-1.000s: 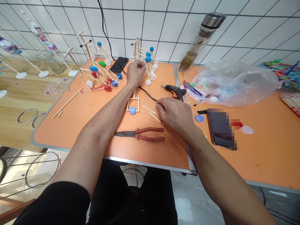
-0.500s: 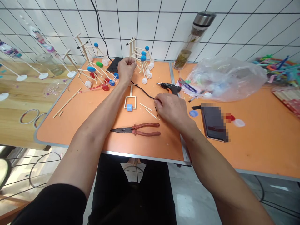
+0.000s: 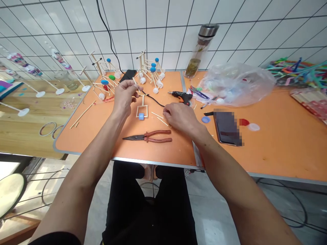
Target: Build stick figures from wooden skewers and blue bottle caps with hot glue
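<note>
My left hand (image 3: 124, 97) is raised over the table, pinching a short pale stick (image 3: 136, 84) between thumb and fingers. Just below it lies a small square wooden frame (image 3: 147, 111) with a stem, and a light blue bead-like piece (image 3: 141, 116) at its lower side. My right hand (image 3: 181, 116) rests on the tabletop with curled fingers beside two thin wooden sticks (image 3: 161, 120); whatever it holds, if anything, is hidden. In front lie pliers (image 3: 145, 136) with red handles. Behind my right hand is a black glue gun (image 3: 181, 96).
Stick models with blue tops (image 3: 152, 69) and others with coloured caps (image 3: 104, 82) stand at the back. A black cord (image 3: 154, 99) crosses the table. To the right are a phone (image 3: 227, 127), scissors (image 3: 200, 92), a plastic bag (image 3: 237, 85) and a glass bottle (image 3: 199, 54).
My left hand has drawn back from the stick models towards me, and a short pale stick now shows in its fingers. My right hand stays near the loose sticks. The view has shifted slightly.
</note>
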The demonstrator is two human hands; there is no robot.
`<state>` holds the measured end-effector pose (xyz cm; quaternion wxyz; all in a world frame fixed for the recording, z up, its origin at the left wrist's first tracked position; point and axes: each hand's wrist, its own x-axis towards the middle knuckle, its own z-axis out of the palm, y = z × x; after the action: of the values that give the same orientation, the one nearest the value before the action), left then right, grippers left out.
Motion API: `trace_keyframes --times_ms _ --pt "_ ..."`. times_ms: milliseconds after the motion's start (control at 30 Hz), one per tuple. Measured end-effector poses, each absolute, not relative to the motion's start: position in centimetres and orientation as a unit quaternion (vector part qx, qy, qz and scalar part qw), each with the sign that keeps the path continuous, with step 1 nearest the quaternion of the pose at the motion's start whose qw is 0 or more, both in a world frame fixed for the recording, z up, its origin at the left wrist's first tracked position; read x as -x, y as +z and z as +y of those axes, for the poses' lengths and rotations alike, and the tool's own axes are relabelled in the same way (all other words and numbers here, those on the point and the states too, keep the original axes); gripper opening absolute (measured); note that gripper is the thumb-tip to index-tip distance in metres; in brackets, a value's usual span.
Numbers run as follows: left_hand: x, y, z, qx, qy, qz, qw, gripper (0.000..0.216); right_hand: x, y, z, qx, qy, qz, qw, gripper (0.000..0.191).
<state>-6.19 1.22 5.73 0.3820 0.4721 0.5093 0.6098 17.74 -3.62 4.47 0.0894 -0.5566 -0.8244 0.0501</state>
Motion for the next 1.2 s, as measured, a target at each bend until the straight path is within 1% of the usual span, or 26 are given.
trace_keyframes --times_ms 100,267,433,633,800,1033,1200 --pt "6.6 4.9 0.7 -0.45 0.635 0.499 0.382 0.021 -17.5 4.1 -3.5 0.551 0.049 -0.83 0.073 0.037" --pt "6.8 3.6 1.8 -0.407 0.653 0.469 0.433 0.02 -17.2 4.0 -3.2 0.561 0.057 -0.824 0.047 0.04" --pt "6.8 2.9 2.1 -0.414 0.648 0.458 0.447 0.026 -17.3 4.2 -3.2 0.564 0.052 -0.823 0.036 0.038" --pt "6.8 2.2 2.3 -0.42 0.655 0.445 0.444 0.023 -17.1 4.1 -3.4 0.543 0.047 -0.837 0.041 0.035" --pt "6.9 2.3 2.4 -0.402 0.656 0.445 0.458 0.022 -17.0 4.4 -3.8 0.546 0.044 -0.836 0.007 0.031" --pt "6.8 2.2 2.6 -0.408 0.656 0.444 0.454 0.02 -16.6 3.5 -3.2 0.56 0.031 -0.827 0.034 0.038" --pt "6.4 2.0 2.4 -0.421 0.651 0.45 0.443 0.02 -15.4 3.1 -2.7 0.555 0.032 -0.831 -0.002 0.037"
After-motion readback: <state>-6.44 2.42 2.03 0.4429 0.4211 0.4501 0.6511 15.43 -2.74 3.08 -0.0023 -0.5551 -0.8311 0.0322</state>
